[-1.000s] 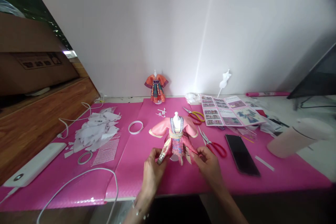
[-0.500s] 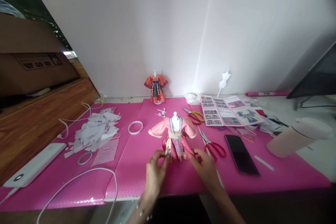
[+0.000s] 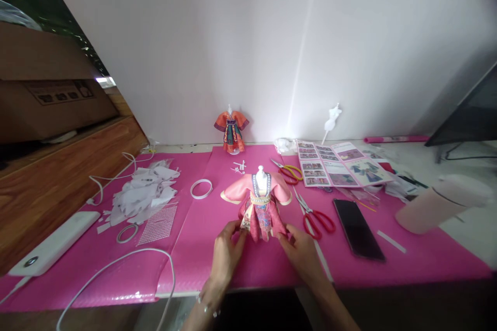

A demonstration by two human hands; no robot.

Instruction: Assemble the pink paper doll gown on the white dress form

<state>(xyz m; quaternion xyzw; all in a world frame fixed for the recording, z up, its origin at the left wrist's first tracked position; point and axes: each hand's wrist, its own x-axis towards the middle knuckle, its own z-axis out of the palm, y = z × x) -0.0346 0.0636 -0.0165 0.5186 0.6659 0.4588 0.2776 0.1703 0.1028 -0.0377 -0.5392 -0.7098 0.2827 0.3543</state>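
Observation:
In front of me stands a miniature pink robe point(image 3: 272, 183) with wide sleeves and a patterned skirt, dressed on a small white mannequin point(image 3: 261, 180). A band of beads runs across its waist. My left hand point(image 3: 226, 249) pinches the left side of the skirt hem between thumb and fingers. On the other side, my right hand point(image 3: 303, 251) is closed on the right edge of the hem. Red-handled pliers point(image 3: 314, 216) lie just right of the robe. The mannequin's lower part is hidden by the skirt.
Against the wall stands another mannequin in an orange robe point(image 3: 232, 126); a bare mannequin point(image 3: 332, 118) leans farther right. Around lie a tape roll point(image 3: 201, 181), paper scraps point(image 3: 143, 191), a bead sheet point(image 3: 158, 223), scissors point(image 3: 291, 171), an instruction sheet point(image 3: 336, 180), a phone point(image 3: 357, 230) and a power bank point(image 3: 54, 243).
Both hands have shifted slightly, and the skirt hem is spread a little differently, its front panels fanned more. The robe stays in the same place on the table.

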